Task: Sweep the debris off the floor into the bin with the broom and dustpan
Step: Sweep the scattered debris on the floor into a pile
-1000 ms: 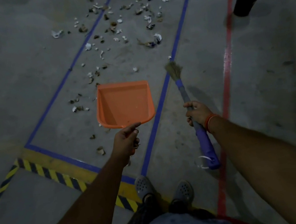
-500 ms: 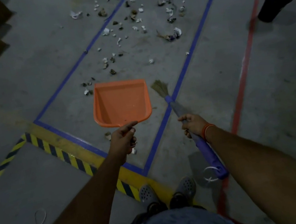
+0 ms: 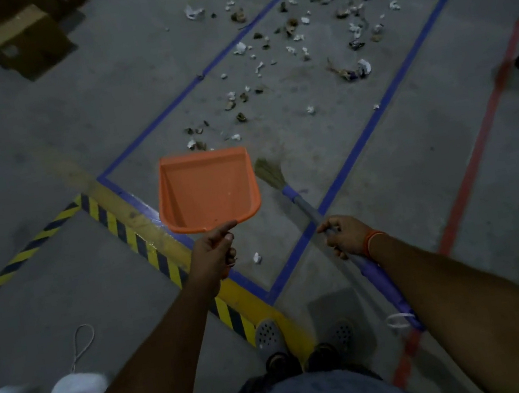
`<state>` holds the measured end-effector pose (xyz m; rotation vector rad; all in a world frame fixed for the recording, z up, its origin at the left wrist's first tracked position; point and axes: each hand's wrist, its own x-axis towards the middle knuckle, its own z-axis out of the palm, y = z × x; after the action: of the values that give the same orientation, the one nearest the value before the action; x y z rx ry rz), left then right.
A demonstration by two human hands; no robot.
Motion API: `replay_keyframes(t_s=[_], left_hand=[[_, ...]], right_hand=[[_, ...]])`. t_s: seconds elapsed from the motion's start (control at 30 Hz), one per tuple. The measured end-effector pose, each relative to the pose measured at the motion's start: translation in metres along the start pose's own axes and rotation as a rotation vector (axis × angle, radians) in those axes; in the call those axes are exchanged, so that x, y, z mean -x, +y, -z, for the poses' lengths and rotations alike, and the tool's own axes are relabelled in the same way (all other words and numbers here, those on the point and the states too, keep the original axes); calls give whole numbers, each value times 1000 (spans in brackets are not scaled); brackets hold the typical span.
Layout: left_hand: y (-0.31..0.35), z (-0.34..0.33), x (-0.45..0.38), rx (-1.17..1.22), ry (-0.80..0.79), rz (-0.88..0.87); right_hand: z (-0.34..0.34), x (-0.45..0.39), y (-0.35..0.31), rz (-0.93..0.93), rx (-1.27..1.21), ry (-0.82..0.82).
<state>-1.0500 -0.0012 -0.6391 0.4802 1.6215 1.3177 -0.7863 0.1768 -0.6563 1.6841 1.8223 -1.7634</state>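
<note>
Both hands grip: left hand (image 3: 214, 252) orange dustpan (image 3: 207, 191), right hand (image 3: 345, 233) broom (image 3: 287, 188). Risk: debris (image 3: 291, 41) ahead scatters past blue tape (image 3: 383, 105).

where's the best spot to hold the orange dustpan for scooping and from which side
Hold the orange dustpan by its short handle at the closed rear edge, coming from behind, as the left hand does now. The open lip faces away toward the debris, so a rear hold keeps the mouth clear.
</note>
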Motion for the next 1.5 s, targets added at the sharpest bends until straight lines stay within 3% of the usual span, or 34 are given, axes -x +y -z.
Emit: replay_keyframes(t_s=[0.4,0.77,1.2,1.5], left_hand=[[-30,27,47,54,198,15],[-52,-7,107,165,331,14],[-68,-52,154,208,485,5],[-79,-74,163,200,511,37]], right_hand=[[-38,6,-3,77,366,-213],[-34,7,16,81,334,-332],[-23,9,59,82,723,-454],[12,-1,81,-3,726,-361]])
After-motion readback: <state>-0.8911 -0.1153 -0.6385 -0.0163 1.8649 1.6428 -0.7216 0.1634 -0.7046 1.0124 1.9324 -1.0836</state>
